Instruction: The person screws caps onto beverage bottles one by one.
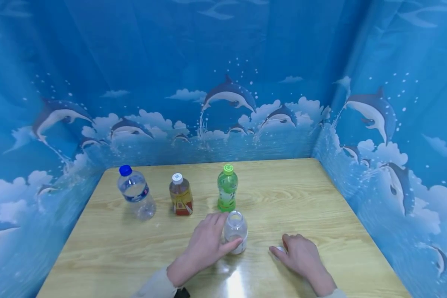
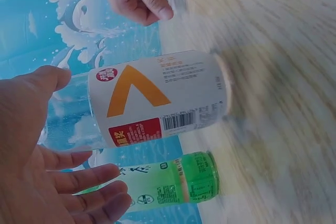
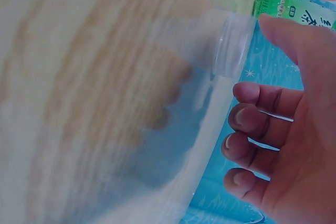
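Note:
A clear bottle with a white label [image 2: 152,95] stands upright on the table, its mouth uncapped in the head view. My left hand [image 1: 208,238] is around its side, the thumb in front. In the left wrist view the fingers are spread and loosely bent, and they do not close on the bottle; whether the thumb touches it I cannot tell. A translucent cap [image 3: 231,45] sits on the table to the bottle's right. Just over it is my right hand [image 1: 301,254], thumb and loosely curled fingers apart, with no grip on the cap visible in the right wrist view.
Right behind the clear bottle stands a green bottle [image 1: 227,190]. Farther left are a brown drink bottle with a white cap [image 1: 181,196] and a large clear bottle with a blue cap [image 1: 137,192]. Dolphin-print curtains [image 1: 223,136] border the wooden table [image 1: 301,186].

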`<state>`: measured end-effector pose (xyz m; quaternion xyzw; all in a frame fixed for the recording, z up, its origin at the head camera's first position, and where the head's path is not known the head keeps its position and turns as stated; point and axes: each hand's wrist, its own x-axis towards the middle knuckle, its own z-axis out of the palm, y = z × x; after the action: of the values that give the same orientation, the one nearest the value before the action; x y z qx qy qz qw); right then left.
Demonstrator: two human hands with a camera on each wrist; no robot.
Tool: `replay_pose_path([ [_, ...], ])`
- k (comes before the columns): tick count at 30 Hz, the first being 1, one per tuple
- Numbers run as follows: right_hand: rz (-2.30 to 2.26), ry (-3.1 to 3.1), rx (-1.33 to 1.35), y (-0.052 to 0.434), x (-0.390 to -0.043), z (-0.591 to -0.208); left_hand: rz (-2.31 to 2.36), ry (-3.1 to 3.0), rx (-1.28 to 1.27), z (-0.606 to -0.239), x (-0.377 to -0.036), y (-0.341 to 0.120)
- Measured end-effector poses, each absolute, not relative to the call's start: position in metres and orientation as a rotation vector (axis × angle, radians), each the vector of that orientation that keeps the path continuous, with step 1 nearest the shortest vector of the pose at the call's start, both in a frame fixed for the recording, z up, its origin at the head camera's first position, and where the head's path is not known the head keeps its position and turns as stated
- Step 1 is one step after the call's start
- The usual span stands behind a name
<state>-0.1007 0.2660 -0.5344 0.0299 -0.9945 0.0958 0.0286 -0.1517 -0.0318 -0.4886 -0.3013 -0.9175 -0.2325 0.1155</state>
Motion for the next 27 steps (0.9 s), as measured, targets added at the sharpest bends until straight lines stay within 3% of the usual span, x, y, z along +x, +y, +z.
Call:
replay_pose_path([
  [22,0.304,-3.088,0.083,0.263,-0.095,-0.54,-0.662,-2.668,-0.86,-0.49,-0.153,-0.036],
  [27,0.362,-3.025,0.151,0.258,-0.105,-0.522,-0.661,-2.66,-0.873,-0.491,-0.152,-0.036],
])
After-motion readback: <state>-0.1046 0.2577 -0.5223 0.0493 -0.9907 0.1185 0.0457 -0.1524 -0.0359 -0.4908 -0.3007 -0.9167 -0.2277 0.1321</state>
